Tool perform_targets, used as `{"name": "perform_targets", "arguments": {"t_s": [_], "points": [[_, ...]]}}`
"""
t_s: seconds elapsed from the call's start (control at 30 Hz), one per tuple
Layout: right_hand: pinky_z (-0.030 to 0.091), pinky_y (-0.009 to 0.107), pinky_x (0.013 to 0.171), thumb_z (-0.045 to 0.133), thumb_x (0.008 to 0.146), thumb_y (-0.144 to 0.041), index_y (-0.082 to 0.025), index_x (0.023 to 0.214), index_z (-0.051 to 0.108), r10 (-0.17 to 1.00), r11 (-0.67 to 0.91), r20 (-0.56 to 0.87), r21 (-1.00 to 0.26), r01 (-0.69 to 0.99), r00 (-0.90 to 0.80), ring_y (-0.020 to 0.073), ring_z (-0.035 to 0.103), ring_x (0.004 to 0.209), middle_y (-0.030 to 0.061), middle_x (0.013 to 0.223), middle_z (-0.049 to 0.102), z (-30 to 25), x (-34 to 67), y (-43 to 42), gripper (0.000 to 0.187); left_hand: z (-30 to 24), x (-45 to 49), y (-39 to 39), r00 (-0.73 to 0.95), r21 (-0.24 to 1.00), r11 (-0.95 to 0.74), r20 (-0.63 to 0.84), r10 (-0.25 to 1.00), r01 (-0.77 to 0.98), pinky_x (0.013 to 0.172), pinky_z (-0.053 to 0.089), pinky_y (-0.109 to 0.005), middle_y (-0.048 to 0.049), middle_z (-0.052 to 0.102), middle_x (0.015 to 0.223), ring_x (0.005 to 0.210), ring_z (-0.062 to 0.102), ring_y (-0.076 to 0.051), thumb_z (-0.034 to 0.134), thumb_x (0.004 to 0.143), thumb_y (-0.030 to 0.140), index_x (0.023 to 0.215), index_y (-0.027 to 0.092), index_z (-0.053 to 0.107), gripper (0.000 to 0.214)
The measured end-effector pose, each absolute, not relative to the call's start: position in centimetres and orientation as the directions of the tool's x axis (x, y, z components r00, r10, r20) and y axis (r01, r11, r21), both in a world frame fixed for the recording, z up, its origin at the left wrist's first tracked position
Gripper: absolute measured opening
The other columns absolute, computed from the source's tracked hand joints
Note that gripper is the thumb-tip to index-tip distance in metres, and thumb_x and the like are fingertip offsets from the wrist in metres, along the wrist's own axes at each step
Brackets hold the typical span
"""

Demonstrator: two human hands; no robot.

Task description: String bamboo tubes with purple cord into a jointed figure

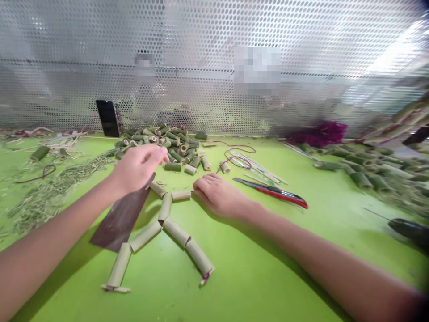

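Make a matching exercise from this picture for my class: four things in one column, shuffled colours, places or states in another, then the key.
Things
1. Phone
2. Cutter knife
3. Flat sheet
4. Bamboo figure

Descriptions
A. Dark brown all over
B. Partly red, lying to the right of the right hand
C. Pale tubes laid out in a jointed shape
D. Standing on end near the perforated panel

Pairs: 1-D, 2-B, 3-A, 4-C

craft workshop | cut bamboo pile (174,143) | utility knife (275,193) | scattered green shavings (63,182)
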State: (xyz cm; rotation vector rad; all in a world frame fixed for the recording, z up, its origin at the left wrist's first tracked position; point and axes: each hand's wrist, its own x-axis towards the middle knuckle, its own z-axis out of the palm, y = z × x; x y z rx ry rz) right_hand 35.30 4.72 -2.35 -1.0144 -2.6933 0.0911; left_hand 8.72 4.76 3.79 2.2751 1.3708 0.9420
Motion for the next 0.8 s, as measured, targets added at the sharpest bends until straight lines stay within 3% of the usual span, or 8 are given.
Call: {"name": "perform_targets", "arguments": {"t_s": [0.1,0.23,0.4,0.63,0.8], "points": [[0.043,0.034,0.074,0.032,0.107,-0.033,-0.018,0.098,0.055,0.717,0.696,0.179,-0.217,0.684,-0.673,0.0210,0.057,0.073,0.0078,0.081,0.064,-2.7,35.4,4.8,0.029,1.7,10.8,3.8,0.495,0.455,-0.543,0.233,0.837,0.705,0.087,0.052,-0.040,-0.0075,0.077,0.108,0.098,0.069,-0.027,0.045,0.102,0.051,0.108,0.020,0.073,0.042],[0.035,0.029,0.061,0.033,0.106,-0.034,-0.018,0.108,0.058,0.757,0.652,0.125,-0.227,0.724,-0.642,0.0189,0.058,0.067,0.0078,0.085,0.069,-2.2,35.5,4.7,0.030,-0.5,12.7,2.8,0.574,0.334,-0.575,0.112,0.811,0.747,0.099,0.048,-0.046,-0.0099,0.076,0.121,0.110,0.068,-0.031,0.061,0.096,0.041,0.123,0.020,0.070,0.036],[0.029,0.029,0.059,0.042,0.102,-0.040,-0.020,0.091,0.066,0.772,0.633,0.018,-0.109,0.767,-0.635,0.0189,0.058,0.067,0.0068,0.080,0.070,-0.6,36.0,4.6,0.033,-0.9,12.7,2.9,0.569,0.339,-0.559,0.080,0.819,0.757,0.092,0.048,-0.043,-0.0065,0.079,0.110,0.102,0.069,-0.029,0.059,0.099,0.041,0.106,0.022,0.076,0.026],[0.036,0.031,0.062,0.041,0.100,-0.041,-0.022,0.074,0.056,0.862,0.485,-0.086,-0.153,0.861,-0.500,0.0187,0.055,0.060,0.0026,0.066,0.062,2.2,40.6,4.9,0.036,-0.9,12.5,2.9,0.556,0.342,-0.546,0.078,0.828,0.765,0.094,0.045,-0.046,-0.0062,0.078,0.110,0.102,0.068,-0.030,0.059,0.097,0.039,0.103,0.023,0.077,0.025],[0.040,0.034,0.064,0.045,0.090,-0.074,-0.023,0.067,0.052,0.949,0.258,-0.129,-0.214,0.942,-0.289,0.0202,0.052,0.060,0.0024,0.063,0.056,6.2,46.8,4.5,0.056,-1.3,12.4,3.0,0.556,0.351,-0.546,0.084,0.827,0.760,0.095,0.045,-0.047,-0.0079,0.078,0.109,0.101,0.068,-0.030,0.058,0.095,0.042,0.100,0.022,0.077,0.028]]}}
